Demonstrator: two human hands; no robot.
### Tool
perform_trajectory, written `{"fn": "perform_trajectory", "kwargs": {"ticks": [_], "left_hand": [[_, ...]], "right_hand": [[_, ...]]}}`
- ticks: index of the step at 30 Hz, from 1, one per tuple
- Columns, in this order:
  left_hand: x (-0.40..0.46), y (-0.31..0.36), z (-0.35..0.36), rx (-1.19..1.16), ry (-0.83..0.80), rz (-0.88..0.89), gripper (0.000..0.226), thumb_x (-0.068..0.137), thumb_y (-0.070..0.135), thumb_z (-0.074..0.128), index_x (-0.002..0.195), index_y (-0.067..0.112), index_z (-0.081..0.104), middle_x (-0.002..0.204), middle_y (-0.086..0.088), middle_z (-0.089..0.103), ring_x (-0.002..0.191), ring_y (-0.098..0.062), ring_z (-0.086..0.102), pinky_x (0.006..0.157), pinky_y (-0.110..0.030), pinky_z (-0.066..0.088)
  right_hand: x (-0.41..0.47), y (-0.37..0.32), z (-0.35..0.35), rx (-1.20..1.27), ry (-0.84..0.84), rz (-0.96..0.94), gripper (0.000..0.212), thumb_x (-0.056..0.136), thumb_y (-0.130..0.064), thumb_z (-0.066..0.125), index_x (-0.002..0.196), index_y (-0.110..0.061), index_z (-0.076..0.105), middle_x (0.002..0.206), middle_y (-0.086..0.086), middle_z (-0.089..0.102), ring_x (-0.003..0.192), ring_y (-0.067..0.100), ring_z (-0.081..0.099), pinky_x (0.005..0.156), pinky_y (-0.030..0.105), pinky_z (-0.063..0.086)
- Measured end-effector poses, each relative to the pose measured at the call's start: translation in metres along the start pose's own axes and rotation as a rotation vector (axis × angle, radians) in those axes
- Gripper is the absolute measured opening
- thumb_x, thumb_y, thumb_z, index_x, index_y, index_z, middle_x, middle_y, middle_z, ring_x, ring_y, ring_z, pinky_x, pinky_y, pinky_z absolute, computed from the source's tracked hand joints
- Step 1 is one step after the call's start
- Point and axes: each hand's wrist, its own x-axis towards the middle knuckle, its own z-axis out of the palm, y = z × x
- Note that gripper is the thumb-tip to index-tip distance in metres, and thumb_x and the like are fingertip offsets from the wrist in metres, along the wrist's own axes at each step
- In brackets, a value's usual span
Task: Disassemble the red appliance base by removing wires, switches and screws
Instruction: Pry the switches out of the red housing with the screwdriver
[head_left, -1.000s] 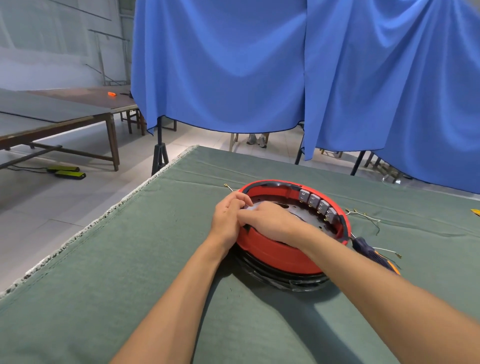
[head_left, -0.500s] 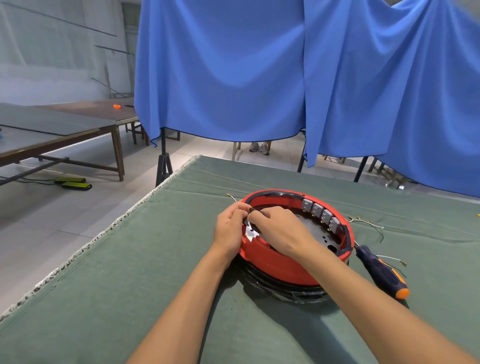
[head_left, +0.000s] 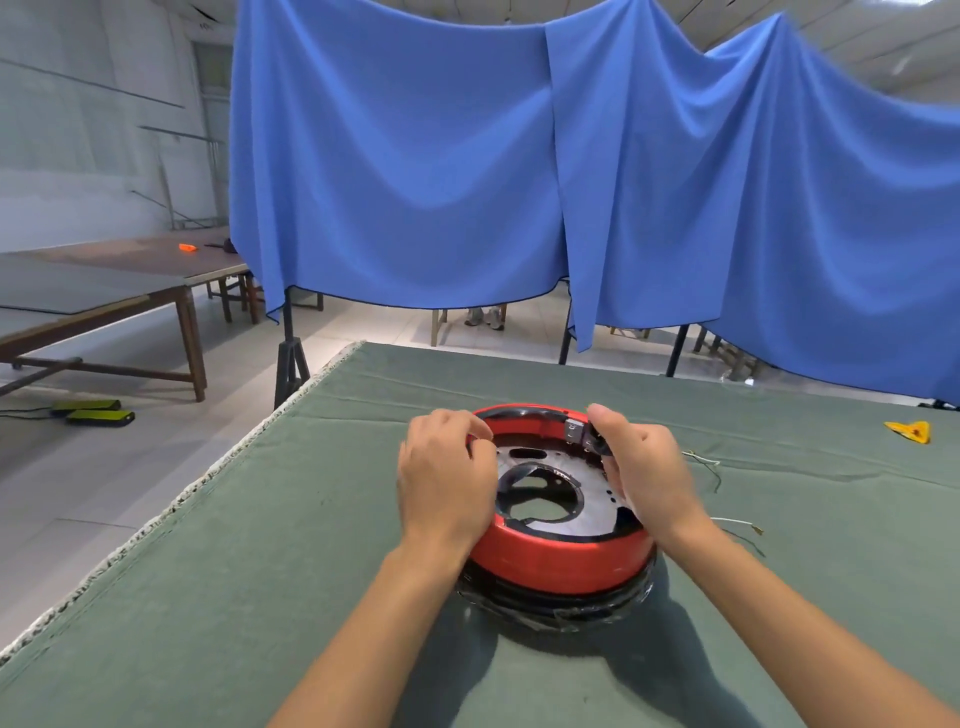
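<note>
The round red appliance base (head_left: 556, 558) sits on the green table cloth (head_left: 260, 571), on a black ring wrapped in plastic. Its metal inner plate (head_left: 550, 467) with cut-outs faces up. My left hand (head_left: 447, 478) grips the left rim, fingers curled over the edge. My right hand (head_left: 644, 473) grips the right rim, thumb up, and covers most of the grey switches (head_left: 573, 430); one shows beside the thumb. Loose wires (head_left: 702, 459) lie on the cloth to the right.
Another thin wire (head_left: 740, 522) lies right of my right wrist. A yellow-orange scrap (head_left: 909, 431) rests at the far right. Blue curtains (head_left: 415, 182) hang behind the table. The table's left edge (head_left: 208, 478) drops to the floor; wooden tables (head_left: 104, 291) stand at left.
My right hand has moved from the left rim across to the right rim at the switches. My left hand stays on the left rim. The screwdriver is out of sight.
</note>
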Motion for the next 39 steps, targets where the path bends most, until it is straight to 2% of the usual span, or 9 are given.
{"fn": "perform_trajectory", "kwargs": {"ticks": [4,7,13,19,22,25,30,35,39], "left_hand": [[-0.021,0.047,0.007,0.017,-0.205,0.204,0.024,0.077,0.029,0.04,0.078,0.024,0.063,0.07,0.006,0.065,0.068,-0.016,0.056,0.058,-0.031,0.037],[-0.037,0.052,0.026,0.221,-0.368,0.344,0.027,0.083,0.034,0.036,0.088,0.023,0.061,0.081,0.002,0.067,0.077,-0.023,0.06,0.059,-0.031,0.034],[-0.029,0.044,0.026,0.376,-0.464,0.19,0.023,0.083,0.031,0.044,0.09,0.021,0.064,0.096,0.0,0.069,0.09,-0.026,0.061,0.069,-0.032,0.04],[-0.009,0.041,-0.003,0.742,-0.544,0.209,0.027,0.08,0.036,0.048,0.063,0.018,0.037,0.098,-0.005,0.067,0.083,-0.028,0.058,0.062,-0.03,0.029],[-0.015,0.054,0.01,0.597,-0.484,0.246,0.033,0.086,0.038,0.042,0.061,0.017,0.035,0.082,-0.007,0.061,0.073,-0.027,0.05,0.06,-0.033,0.027],[-0.02,0.059,0.028,0.449,-0.614,0.218,0.044,0.09,0.047,0.037,0.059,0.016,0.04,0.068,-0.003,0.049,0.073,-0.029,0.049,0.061,-0.035,0.031],[-0.023,0.046,0.032,0.378,-0.691,0.242,0.062,0.084,0.066,0.036,0.056,0.011,0.046,0.054,-0.001,0.049,0.059,-0.02,0.052,0.05,-0.031,0.029],[-0.023,0.041,0.031,0.361,-0.674,0.366,0.048,0.081,0.052,0.053,0.055,0.013,0.039,0.051,-0.002,0.042,0.054,-0.016,0.043,0.049,-0.031,0.025],[-0.022,0.04,0.031,0.346,-0.676,0.381,0.047,0.082,0.05,0.052,0.055,0.013,0.038,0.051,-0.002,0.041,0.051,-0.014,0.041,0.047,-0.029,0.023]], "right_hand": [[0.0,0.017,-0.027,0.15,0.153,0.094,0.064,0.094,-0.043,0.052,0.039,-0.025,0.024,0.04,-0.003,0.023,0.039,0.013,0.02,0.046,0.028,0.019],[-0.001,0.022,-0.035,0.176,0.27,0.095,0.057,0.079,-0.06,0.053,0.042,-0.025,0.025,0.044,0.0,0.025,0.046,0.018,0.024,0.051,0.032,0.023],[-0.005,0.046,-0.044,0.226,0.29,0.161,0.058,0.063,-0.067,0.054,0.038,-0.021,0.028,0.04,-0.006,0.023,0.038,0.013,0.022,0.042,0.024,0.021],[-0.006,0.072,-0.043,0.14,0.311,0.141,0.047,0.084,-0.039,0.072,0.061,-0.016,0.038,0.057,0.005,0.029,0.058,0.019,0.027,0.056,0.035,0.023],[-0.006,0.078,-0.032,0.038,0.297,0.082,0.048,0.083,-0.039,0.072,0.063,-0.016,0.036,0.056,-0.003,0.03,0.054,0.015,0.027,0.053,0.034,0.024],[-0.006,0.078,-0.023,-0.071,0.222,0.067,0.05,0.083,-0.039,0.072,0.06,-0.018,0.033,0.053,-0.005,0.031,0.053,0.015,0.029,0.053,0.035,0.025],[0.017,0.083,-0.028,-0.288,0.175,0.253,0.046,0.087,-0.041,0.065,0.06,-0.016,0.038,0.055,0.0,0.045,0.058,0.024,0.045,0.052,0.033,0.031],[0.035,0.092,-0.021,-0.447,0.048,0.371,0.034,0.084,-0.022,0.059,0.054,-0.014,0.044,0.057,0.004,0.051,0.071,0.031,0.054,0.06,0.033,0.037],[0.032,0.087,-0.046,-0.53,0.142,0.302,0.028,0.088,-0.028,0.063,0.065,-0.014,0.056,0.067,0.001,0.062,0.077,0.031,0.058,0.063,0.032,0.039]]}}
